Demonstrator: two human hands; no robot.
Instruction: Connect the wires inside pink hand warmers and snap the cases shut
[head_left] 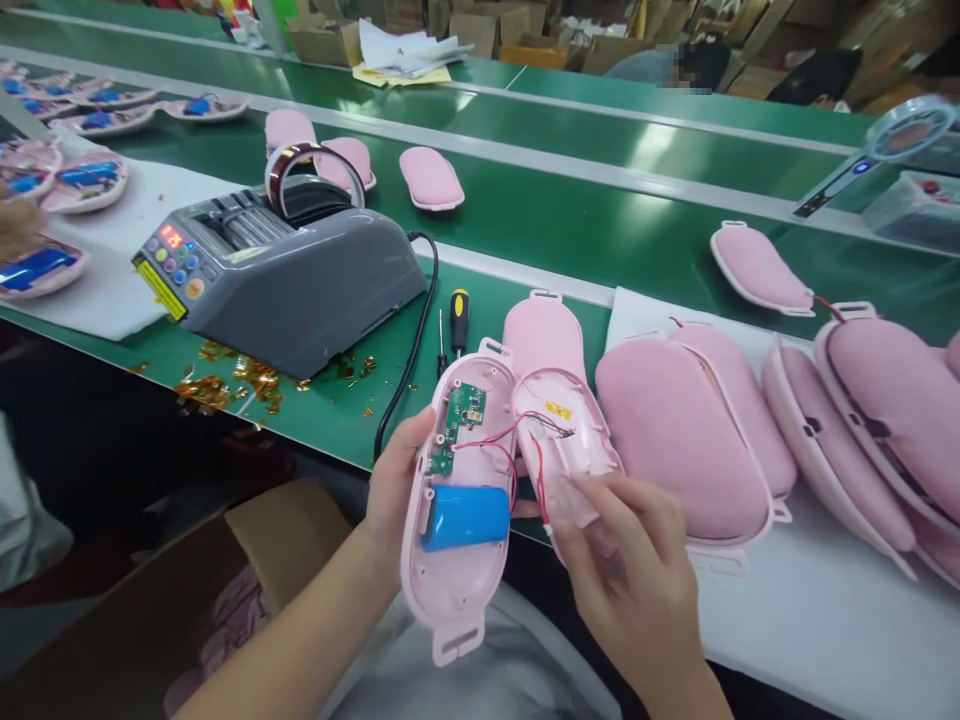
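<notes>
Clearly, the left hand (394,490) has a closed grip round the shell (450,588), held at the near edge of the worktop (341,425), battery (465,517) and board (466,405) inside. The right hand (637,560) curls its fingers at the cover (566,390), near a red wire (541,480); whether they pinch it, I cannot tell.

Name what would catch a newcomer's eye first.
Likely the bright blue cylinder in the open pink shell held in the left hand, near the centre. Then the grey machine with its lit red display, at left, and the pink cases clustered at right.
</notes>
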